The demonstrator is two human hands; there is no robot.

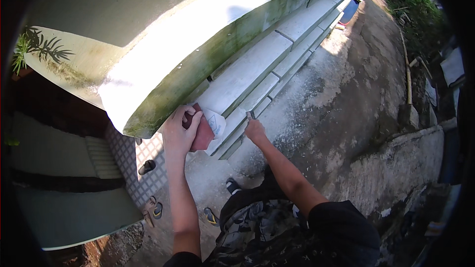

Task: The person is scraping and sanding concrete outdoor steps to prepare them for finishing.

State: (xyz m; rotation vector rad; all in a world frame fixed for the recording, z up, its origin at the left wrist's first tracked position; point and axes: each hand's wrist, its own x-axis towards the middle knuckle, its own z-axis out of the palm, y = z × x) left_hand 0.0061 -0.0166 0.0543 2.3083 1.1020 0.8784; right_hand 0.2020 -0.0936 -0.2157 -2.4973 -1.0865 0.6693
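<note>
My left hand (pixel 180 131) is closed around a reddish-brown sheet of sandpaper (pixel 203 136), whose white printed back (pixel 215 124) shows on its right side. The sheet is bent at the near end of the upper pale ledge (pixel 250 66) of a stepped structure. To its right, my right hand (pixel 255 129) is closed on a small dark tool; only a short tip shows above the fist, so its kind is unclear. That fist is over the lower pale steps (pixel 237 121), close to their near end. White dust coats the steps.
A curved, green-stained wall (pixel 183 76) overhangs the ledges on the left. White dust (pixel 297 104) covers the concrete ground beside the steps. Sandals (pixel 157 210) lie on the lower left, a dark shoe (pixel 147 167) on the tiles. A low concrete wall (pixel 396 158) stands at right.
</note>
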